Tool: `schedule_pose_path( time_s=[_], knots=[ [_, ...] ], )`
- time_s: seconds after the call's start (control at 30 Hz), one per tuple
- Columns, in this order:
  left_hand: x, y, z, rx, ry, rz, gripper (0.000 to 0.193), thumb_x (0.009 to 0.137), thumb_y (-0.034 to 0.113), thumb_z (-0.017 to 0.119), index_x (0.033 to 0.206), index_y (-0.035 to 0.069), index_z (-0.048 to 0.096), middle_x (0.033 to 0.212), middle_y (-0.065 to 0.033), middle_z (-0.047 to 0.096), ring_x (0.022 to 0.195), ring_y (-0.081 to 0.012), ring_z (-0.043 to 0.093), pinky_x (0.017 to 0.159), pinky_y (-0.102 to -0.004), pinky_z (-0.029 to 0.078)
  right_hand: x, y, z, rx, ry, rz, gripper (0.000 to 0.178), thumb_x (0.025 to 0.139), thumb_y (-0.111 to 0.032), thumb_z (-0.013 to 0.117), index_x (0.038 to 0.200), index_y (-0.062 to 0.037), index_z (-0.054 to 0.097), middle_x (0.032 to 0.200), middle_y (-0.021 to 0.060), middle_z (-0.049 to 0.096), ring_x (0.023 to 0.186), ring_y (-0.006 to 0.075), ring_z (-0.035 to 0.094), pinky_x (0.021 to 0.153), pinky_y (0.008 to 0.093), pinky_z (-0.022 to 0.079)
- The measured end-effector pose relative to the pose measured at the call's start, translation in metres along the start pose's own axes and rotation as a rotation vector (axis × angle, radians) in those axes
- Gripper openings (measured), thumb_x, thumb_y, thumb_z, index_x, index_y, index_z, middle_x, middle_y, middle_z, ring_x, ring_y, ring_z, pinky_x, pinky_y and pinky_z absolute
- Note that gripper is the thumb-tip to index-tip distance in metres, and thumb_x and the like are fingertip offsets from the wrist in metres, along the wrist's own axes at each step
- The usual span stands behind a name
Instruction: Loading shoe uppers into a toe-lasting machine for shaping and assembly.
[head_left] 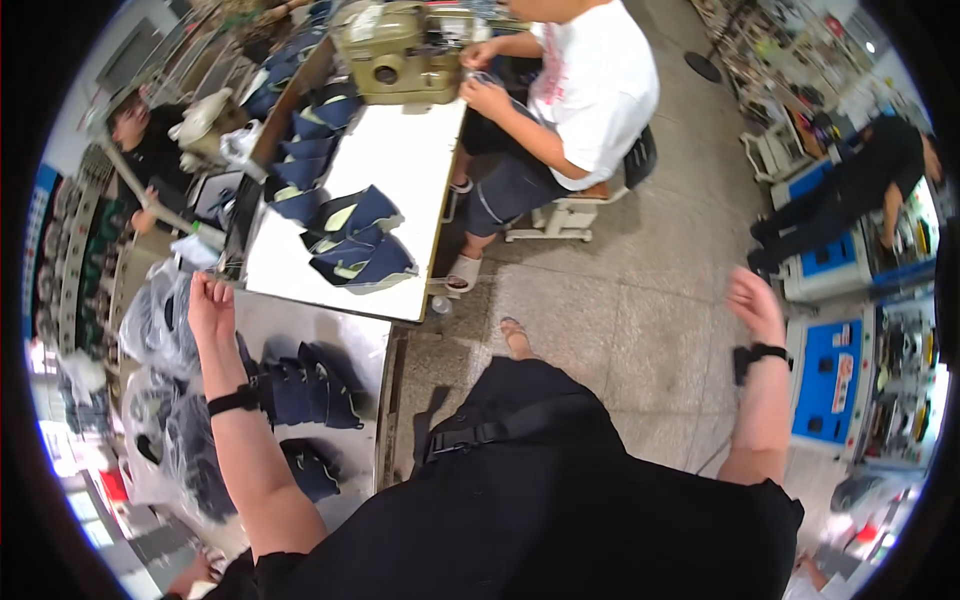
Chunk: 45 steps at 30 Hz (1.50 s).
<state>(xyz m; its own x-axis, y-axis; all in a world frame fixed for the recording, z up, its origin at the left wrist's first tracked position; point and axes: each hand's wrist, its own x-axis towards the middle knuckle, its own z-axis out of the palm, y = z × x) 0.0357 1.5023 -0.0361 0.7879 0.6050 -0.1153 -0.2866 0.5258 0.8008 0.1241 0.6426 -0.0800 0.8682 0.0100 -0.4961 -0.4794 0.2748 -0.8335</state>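
My left hand [212, 308] is raised beside the near left corner of a white-topped sewing table [390, 190]. Its fingers are curled in, and I see nothing in them. Out to the right, over the floor, my right hand [755, 303] hangs in the air with loosely bent fingers slightly apart, holding nothing. Navy fabric pieces with pale green lining [365, 245] lie on the white table, nearer my left hand than my right. Below that hand, a row of dark navy pieces [310, 385] rests on a metal-grey table [370, 350].
A person in a white shirt [605, 90] sits at an olive sewing machine [400, 60], hands close to it. Clear plastic bags [165, 320] crowd the left side. On the right, a person in black [860, 185] bends by blue-fronted machines [828, 380]. Another person [150, 140] is far left.
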Motion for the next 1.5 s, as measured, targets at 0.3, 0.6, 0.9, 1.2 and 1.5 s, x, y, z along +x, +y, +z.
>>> schedule_pose_path(
  time_s=[0.3,0.6,0.9,1.2,1.5],
  knots=[
    [-0.092,-0.049,0.209,0.359,-0.556,-0.066,0.026,0.096,0.029,0.052,0.102,0.005,0.059,0.129,-0.0173,0.058,0.114,-0.0272,0.059,0.092,-0.0378,0.048,-0.079,-0.073,0.328,-0.864,-0.993,-0.459,0.023,0.1,-0.02,0.047,0.087,-0.0027,0.053,0.079,-0.0014,0.051,0.074,0.0081,0.048,0.069,0.0243,0.043],
    [-0.162,0.025,0.255,0.041,-0.734,-0.239,0.027,0.099,0.021,0.042,0.074,0.013,0.048,0.059,0.0081,0.031,0.048,-0.0046,0.027,0.041,-0.0207,0.019,-0.016,-0.139,0.536,-0.297,-0.723,-0.833,0.035,0.101,-0.033,0.043,0.102,-0.0041,0.062,0.109,0.0094,0.065,0.096,0.0159,0.061,0.087,0.0305,0.047],
    [-0.048,0.134,0.146,0.345,-0.162,0.261,0.028,0.101,0.028,0.045,0.077,0.013,0.046,0.06,0.0079,0.029,0.047,-0.005,0.024,0.043,-0.0213,0.023,-0.062,-0.032,0.582,-0.502,-1.763,-0.03,0.045,0.099,-0.043,0.046,0.108,-0.0026,0.062,0.08,0.0021,0.064,0.078,0.0108,0.061,0.075,0.0231,0.045],
    [0.046,0.091,0.118,0.692,-0.006,0.295,0.024,0.099,0.029,0.051,0.096,0.008,0.062,0.063,0.0049,0.047,0.058,-0.0071,0.046,0.054,-0.0212,0.034,0.015,-0.128,0.733,-1.264,-1.406,-1.44,0.026,0.094,-0.024,0.053,0.085,-0.0071,0.07,0.083,0.0082,0.062,0.076,0.0223,0.06,0.072,0.0344,0.047],
    [0.11,0.076,0.198,-0.03,-0.521,-0.004,0.026,0.102,0.029,0.042,0.093,0.008,0.055,0.062,0.004,0.043,0.055,-0.0085,0.04,0.054,-0.023,0.032,0.137,-0.187,0.864,-0.465,-1.296,-0.609,0.026,0.093,-0.024,0.058,0.096,-0.0008,0.07,0.088,0.0041,0.067,0.076,0.0091,0.063,0.063,0.0212,0.054]
  ],
)
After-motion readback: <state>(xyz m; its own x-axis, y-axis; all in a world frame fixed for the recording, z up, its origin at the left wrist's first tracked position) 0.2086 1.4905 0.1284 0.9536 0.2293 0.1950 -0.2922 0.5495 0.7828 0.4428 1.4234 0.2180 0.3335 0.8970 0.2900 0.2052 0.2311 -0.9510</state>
